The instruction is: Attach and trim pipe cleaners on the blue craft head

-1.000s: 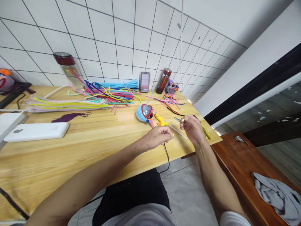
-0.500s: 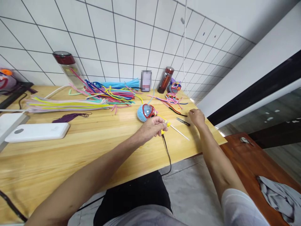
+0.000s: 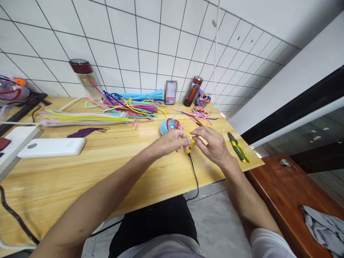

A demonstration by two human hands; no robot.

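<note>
Because the right hand (image 3: 212, 145) is rejoining the left hand (image 3: 172, 143) by the gun (image 3: 189, 149), both are working together, left pinching, right half-open; anything held, I cannot tell.

No lettering, number or brand can be read. The white power bank (image 3: 52, 148), at nine o'clock on the worktop (image 3: 53, 179), carries faint grey print toward its three o'clock end, too small and pale to make out; on the round grey spot near its nine o'clock end, no figure can be told. The phone (image 3: 171, 92), at twelve o'clock toward the back, has its screen blurred into blocks that hide any words. At four o'clock, close to the centre, the yellow glue gun (image 3: 188, 151) bears a small dark mark, likewise illegible.
</note>
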